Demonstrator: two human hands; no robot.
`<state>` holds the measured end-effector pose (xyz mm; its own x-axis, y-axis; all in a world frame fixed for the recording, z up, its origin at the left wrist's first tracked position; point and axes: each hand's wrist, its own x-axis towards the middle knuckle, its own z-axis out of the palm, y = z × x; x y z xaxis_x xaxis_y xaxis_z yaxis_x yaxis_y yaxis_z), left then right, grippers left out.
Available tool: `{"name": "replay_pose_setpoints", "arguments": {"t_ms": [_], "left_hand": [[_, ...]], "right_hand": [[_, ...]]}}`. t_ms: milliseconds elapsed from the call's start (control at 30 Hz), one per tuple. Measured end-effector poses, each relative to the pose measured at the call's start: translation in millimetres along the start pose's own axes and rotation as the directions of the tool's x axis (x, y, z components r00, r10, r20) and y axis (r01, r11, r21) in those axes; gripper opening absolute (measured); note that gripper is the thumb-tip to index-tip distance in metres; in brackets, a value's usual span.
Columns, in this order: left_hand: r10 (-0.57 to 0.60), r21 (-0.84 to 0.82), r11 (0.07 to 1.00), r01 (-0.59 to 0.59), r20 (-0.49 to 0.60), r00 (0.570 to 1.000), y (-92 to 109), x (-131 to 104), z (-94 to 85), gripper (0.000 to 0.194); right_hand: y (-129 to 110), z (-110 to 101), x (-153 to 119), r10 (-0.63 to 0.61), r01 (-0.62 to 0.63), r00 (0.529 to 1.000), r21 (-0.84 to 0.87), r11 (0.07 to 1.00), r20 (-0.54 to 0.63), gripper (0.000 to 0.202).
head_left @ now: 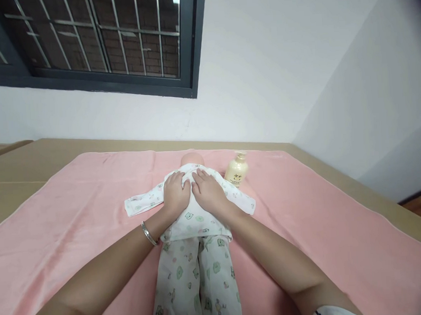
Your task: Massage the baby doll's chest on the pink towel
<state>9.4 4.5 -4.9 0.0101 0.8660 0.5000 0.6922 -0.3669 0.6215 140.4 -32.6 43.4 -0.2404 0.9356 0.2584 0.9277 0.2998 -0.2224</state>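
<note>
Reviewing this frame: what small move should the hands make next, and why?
Probably a slow slide down the patterned top: the left hand and right hand rest on its upper part, just below the doll's head, leaving its lower front middle uncovered.

The left forearm [110, 268] and right forearm [273, 251] were stretched forward and angled inward. The left hand [176, 195] and right hand [209, 192] were laid side by side, palms down, each grip unclenched, with fingers [202, 174] pointed ahead and thumbs [187, 189] held just beside each other.
</note>
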Motion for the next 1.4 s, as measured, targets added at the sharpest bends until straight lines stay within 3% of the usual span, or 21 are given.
{"name": "replay_pose_setpoints", "arguments": {"t_ms": [167,267,333,433,500,600,667,767,900,1000,1167,1267,1400], "left_hand": [[0.004,-0.014,1.0,-0.004,0.007,1.0,0,0,-0.5,0.042],[-0.007,-0.023,1.0,0.007,0.012,1.0,0,-1,-1.6,0.042],[-0.011,-0.024,1.0,0.011,0.026,1.0,4,-3,-5.2,0.044],[0.018,-0.099,0.995,-0.011,0.071,0.997,22,-8,-15.5,0.049],[0.032,-0.266,0.964,-0.002,0.11,0.993,42,-9,-23.4,0.053],[-0.027,-0.614,0.775,0.151,0.207,0.978,82,-1,-30.2,0.064],[-0.061,-0.783,0.52,0.342,0.365,0.929,109,15,-28.6,0.074],[-0.051,-0.773,0.167,0.612,0.613,0.788,141,45,-17.4,0.083],[-0.069,-0.674,-0.09,0.733,0.738,0.671,162,74,3.0,0.088],[-0.045,-0.658,-0.14,0.74,0.751,0.659,168,80,13.4,0.088],[-0.049,-0.7,-0.047,0.713,0.715,0.698,169,75,17.2,0.081],[-0.027,-0.7,-0.022,0.714,0.714,0.7,161,67,10.6,0.077],[-0.046,-0.689,-0.049,0.723,0.724,0.688,143,52,-11.4,0.073]], "right_hand": [[-17,-33,-19,0.009,0.024,0.985,-0.191,0.981,0.17,0.053],[-20,-68,-31,-0.022,0.075,0.95,-0.159,0.984,0.313,0.049],[-15,-95,-39,-0.018,0.06,0.938,-0.11,0.992,0.346,0.048],[-2,-132,-49,0.065,-0.051,0.963,-0.06,0.997,0.262,0.053],[10,-151,-53,0.164,-0.16,0.972,-0.038,0.986,0.166,0.056],[27,-166,-52,0.301,-0.301,0.953,-0.001,0.954,0.041,0.055],[39,-166,-46,0.333,-0.333,0.943,0.027,0.943,0.0,0.052],[58,-154,-31,0.317,-0.316,0.948,0.058,0.947,-0.017,0.046],[78,-129,-10,0.252,-0.248,0.965,0.064,0.967,-0.068,0.047],[83,-111,0,0.187,-0.187,0.975,0.012,0.982,-0.121,0.054],[80,-94,6,0.211,-0.225,0.971,-0.131,0.966,-0.108,0.056],[76,-87,6,0.19,-0.223,0.97,-0.233,0.947,-0.154,0.052],[67,-77,7,0.164,-0.234,0.961,-0.347,0.908,-0.221,0.049]]}}
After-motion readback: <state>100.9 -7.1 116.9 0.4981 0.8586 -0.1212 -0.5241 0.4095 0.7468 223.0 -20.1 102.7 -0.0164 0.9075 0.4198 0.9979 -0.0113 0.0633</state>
